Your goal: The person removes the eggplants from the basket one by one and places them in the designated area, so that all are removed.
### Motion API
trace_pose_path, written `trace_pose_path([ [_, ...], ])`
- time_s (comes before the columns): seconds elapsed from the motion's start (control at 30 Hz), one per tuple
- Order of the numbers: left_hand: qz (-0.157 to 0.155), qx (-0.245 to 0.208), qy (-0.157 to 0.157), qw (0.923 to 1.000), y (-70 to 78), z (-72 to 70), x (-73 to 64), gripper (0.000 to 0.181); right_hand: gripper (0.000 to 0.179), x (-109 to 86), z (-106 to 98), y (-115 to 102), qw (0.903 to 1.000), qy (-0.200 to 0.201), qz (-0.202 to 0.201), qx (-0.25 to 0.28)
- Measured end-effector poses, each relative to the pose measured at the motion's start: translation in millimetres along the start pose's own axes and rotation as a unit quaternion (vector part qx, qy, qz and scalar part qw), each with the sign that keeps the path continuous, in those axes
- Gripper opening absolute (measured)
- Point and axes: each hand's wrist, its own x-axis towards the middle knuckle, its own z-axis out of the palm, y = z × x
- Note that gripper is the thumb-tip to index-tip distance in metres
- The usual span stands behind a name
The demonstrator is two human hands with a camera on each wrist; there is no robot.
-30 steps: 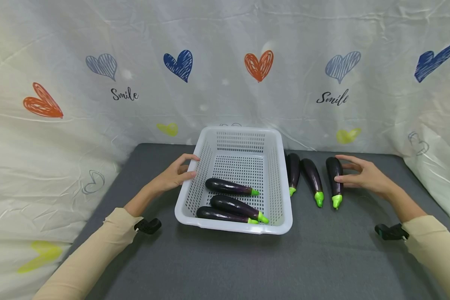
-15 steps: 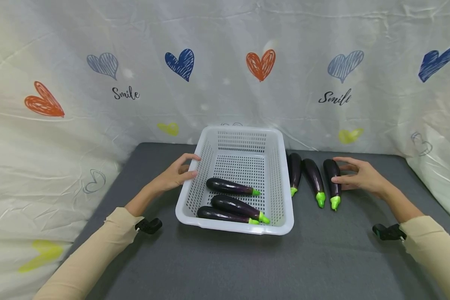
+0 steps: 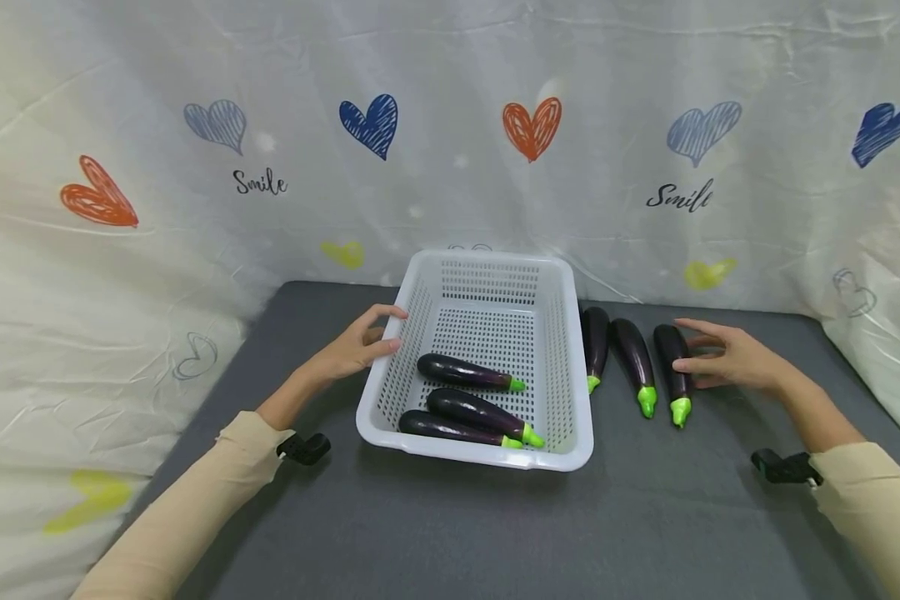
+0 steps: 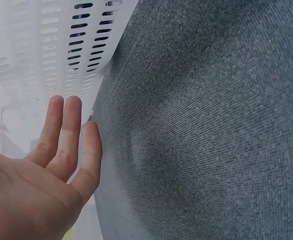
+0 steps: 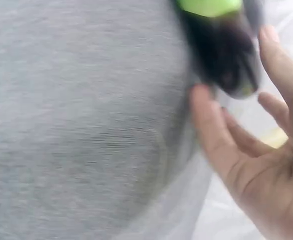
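Note:
My left hand (image 3: 348, 348) rests its thumb and index fingertip on the left rim of a white perforated basket (image 3: 468, 457); in the left wrist view the other fingers (image 4: 69, 135) extend loosely beside its slotted wall. Three dark eggplants (image 3: 461, 372) with bright green stems lie inside, toward the near end. To the right, my right hand (image 3: 735, 360) is at the outermost eggplant (image 3: 671, 358) on the table, thumb overlapping its side and index finger near its far end. In the right wrist view that eggplant (image 5: 221, 50) is blurred, between spread, fairly straight fingers (image 5: 211, 120).
Two more eggplants (image 3: 633, 354) lie on the grey tabletop (image 3: 495, 533) between the basket and my right hand; the leftmost (image 3: 595, 342) is close against the basket's right side. Behind the table hangs a pale curtain (image 3: 450, 200) printed with hearts.
My right hand and the outermost eggplant have shifted slightly left toward the neighbouring eggplant and a little nearer to me, then the hand edges right. My left hand stays at the basket rim.

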Motion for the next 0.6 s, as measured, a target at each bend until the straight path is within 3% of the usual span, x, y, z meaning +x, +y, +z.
trace_pose_path([
  [0.13, 0.001, 0.001, 0.002, 1.0000, 0.3, 1.2, 0.3, 0.048, 0.088, -2.9, -13, -7, 0.9995, 0.014, 0.008, -0.029],
  [0.3, -0.002, 0.024, 0.007, 0.9997, 0.2, 0.5, -2.7, 0.051, 0.077, -3.9, -24, -17, 0.9958, 0.089, -0.002, -0.022],
  [0.47, -0.008, 0.027, 0.020, 0.9994, 2.3, -1.0, -6.5, 0.054, 0.062, 2.7, -18, -33, 0.9889, 0.139, -0.046, 0.028],
  [0.6, -0.006, 0.026, 0.033, 0.9991, 3.7, -1.7, -7.8, 0.054, 0.046, 12.7, -4, -53, 0.9784, 0.149, -0.100, 0.103],
])
